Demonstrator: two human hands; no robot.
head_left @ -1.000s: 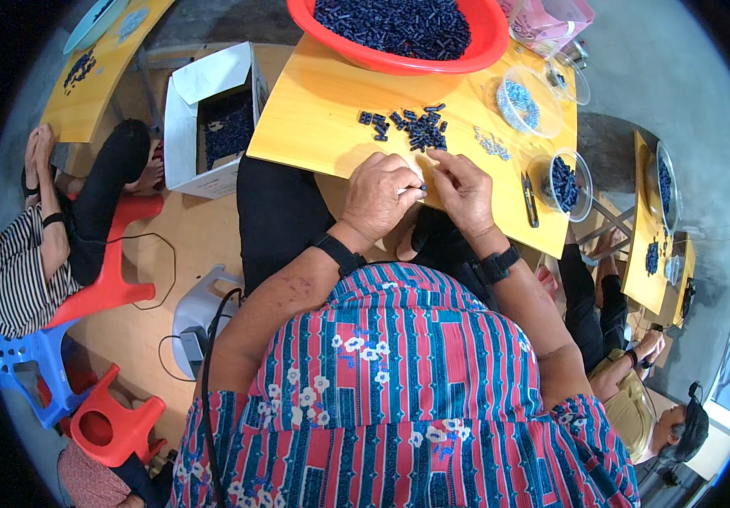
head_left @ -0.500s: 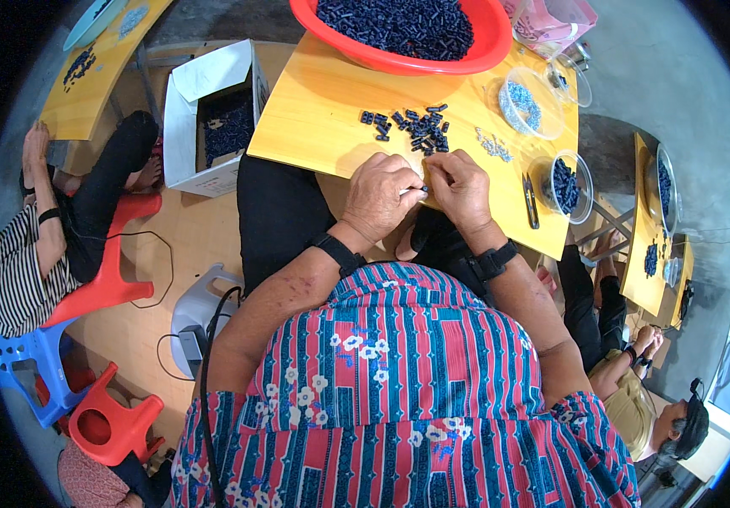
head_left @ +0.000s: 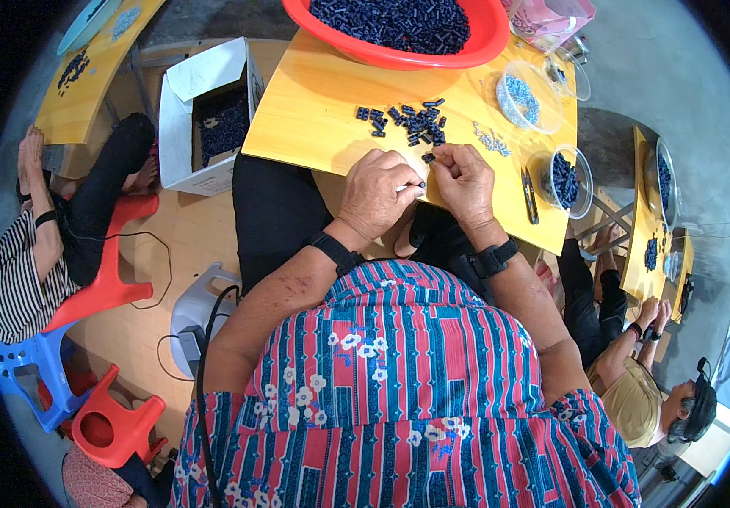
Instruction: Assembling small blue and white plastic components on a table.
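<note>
At the table's near edge, my left hand (head_left: 375, 195) is closed in a pinch on a small dark piece (head_left: 421, 184); something whitish shows beside it. Just to its right, my right hand (head_left: 464, 182) is closed, thumb and forefinger together at a small black plastic part (head_left: 428, 157) by the near side of the heap. The heap of short black plastic parts (head_left: 423, 123) lies on the yellow table (head_left: 297, 110) in front of both hands. Small silvery pieces (head_left: 492, 140) are scattered right of it.
A red basin (head_left: 399, 61) full of dark parts stands at the far side. On the right are a tub of pale bluish pieces (head_left: 519, 102), a tub of dark parts (head_left: 565, 179) and black-handled tweezers or snips (head_left: 529, 196). A white carton (head_left: 180, 127) stands left; other people sit nearby.
My right hand has moved slightly up toward the heap, its fingertips now at a black part there. The left hand keeps its pinch on the small dark piece.
</note>
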